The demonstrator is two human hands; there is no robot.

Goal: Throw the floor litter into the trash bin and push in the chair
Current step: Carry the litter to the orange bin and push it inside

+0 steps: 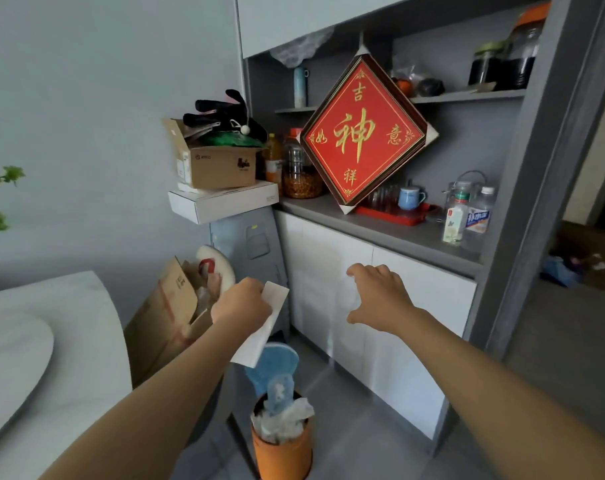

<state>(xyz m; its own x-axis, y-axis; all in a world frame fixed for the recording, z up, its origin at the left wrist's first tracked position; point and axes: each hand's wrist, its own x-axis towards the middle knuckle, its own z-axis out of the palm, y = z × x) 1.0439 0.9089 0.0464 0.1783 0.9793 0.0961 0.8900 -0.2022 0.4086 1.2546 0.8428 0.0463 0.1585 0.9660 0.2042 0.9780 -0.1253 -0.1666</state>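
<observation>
My left hand [240,301] is shut on a white piece of paper [263,327], held in the air above the floor. Below it stands an orange trash bin [283,452] lined with a clear plastic bag and stuffed with litter, a pale blue wrapper sticking up from it. My right hand [377,297] is empty, its fingers spread apart in front of the white cabinet doors [391,341]. No chair is in view.
A round white table [52,358] fills the lower left. An open cardboard box [166,313] leans beside a grey appliance [249,251]. The grey counter [398,230] carries a red plaque, jars, bottles and a cup. A doorway opens at right.
</observation>
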